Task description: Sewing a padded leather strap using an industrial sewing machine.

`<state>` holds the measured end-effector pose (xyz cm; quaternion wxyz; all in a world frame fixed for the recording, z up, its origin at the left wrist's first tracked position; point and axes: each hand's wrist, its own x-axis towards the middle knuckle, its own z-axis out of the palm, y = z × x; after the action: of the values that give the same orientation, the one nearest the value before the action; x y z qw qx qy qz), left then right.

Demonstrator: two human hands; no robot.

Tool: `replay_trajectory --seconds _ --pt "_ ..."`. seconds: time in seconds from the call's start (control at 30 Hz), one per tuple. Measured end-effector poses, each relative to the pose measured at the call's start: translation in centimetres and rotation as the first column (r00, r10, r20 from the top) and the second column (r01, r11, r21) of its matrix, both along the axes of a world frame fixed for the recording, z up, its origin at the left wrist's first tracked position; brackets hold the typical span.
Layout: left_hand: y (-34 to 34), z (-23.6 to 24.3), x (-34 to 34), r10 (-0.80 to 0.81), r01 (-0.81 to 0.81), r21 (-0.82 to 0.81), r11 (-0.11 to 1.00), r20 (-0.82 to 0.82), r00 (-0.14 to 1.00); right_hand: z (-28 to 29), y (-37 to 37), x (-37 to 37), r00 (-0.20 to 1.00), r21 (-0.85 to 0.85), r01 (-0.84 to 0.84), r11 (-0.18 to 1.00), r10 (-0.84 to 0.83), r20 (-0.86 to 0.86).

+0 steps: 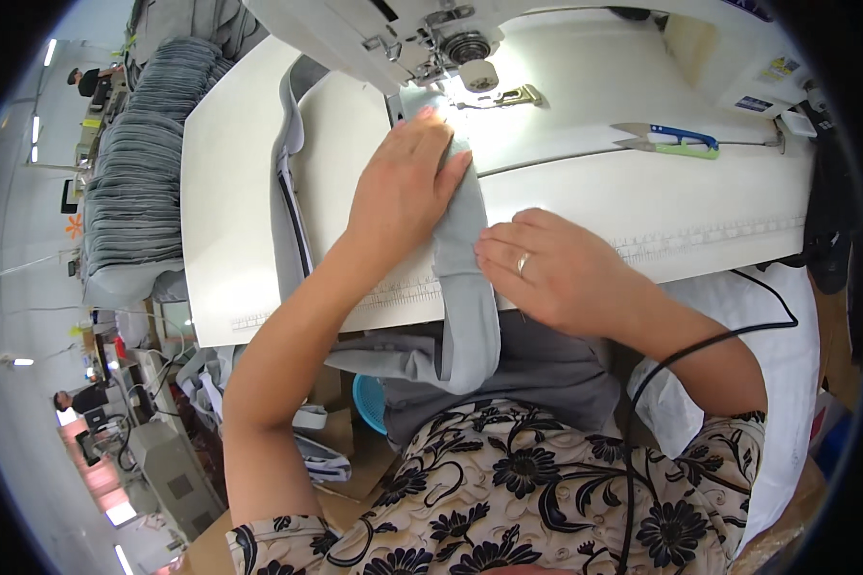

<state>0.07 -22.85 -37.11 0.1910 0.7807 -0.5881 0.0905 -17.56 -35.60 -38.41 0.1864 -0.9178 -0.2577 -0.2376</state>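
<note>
A long grey fabric strip (pixel 465 225) runs from under the head of a white sewing machine (pixel 537 24) toward me and hangs in a loop over the table's near edge. My left hand (pixel 401 182) lies on the strip close to the needle area, fingers stretched forward and thumb apart, pressing it flat. At the strip's right edge, lower down, my right hand (pixel 556 273), wearing a ring, has its fingertips closed on the fabric. The needle tip is lost in the bright lamp glare.
Thread snips (pixel 669 142) with blue and green handles lie on the white sewing table (pixel 547 182). Another stretch of strip (pixel 286 192) curves along its left. Stacked grey pieces (pixel 134 172) stand at far left. A black cable (pixel 700 343) crosses my right arm.
</note>
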Motion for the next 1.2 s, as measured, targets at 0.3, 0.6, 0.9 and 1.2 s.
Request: replay_trajectory --seconds 0.3,0.6,0.9,1.2 --pt "2.4 2.2 -2.8 0.023 -0.005 0.066 0.998 -0.278 0.96 -0.8 -1.1 1.6 0.998 0.03 0.048 0.998 -0.049 0.03" --pt "1.5 0.3 -1.6 -0.07 0.066 -0.034 0.997 -0.109 0.992 -0.9 -3.2 5.6 0.972 -0.046 0.183 0.982 -0.173 0.16" --pt "0.8 0.5 -0.4 -0.018 0.009 -0.06 0.998 -0.147 0.989 -1.1 -3.7 6.3 0.953 0.027 0.283 0.959 -0.285 0.1" --pt "1.4 0.5 -0.6 -0.089 0.075 -0.08 0.994 -0.201 0.976 -1.2 -4.6 5.5 0.961 0.267 0.276 0.923 -0.271 -0.059"
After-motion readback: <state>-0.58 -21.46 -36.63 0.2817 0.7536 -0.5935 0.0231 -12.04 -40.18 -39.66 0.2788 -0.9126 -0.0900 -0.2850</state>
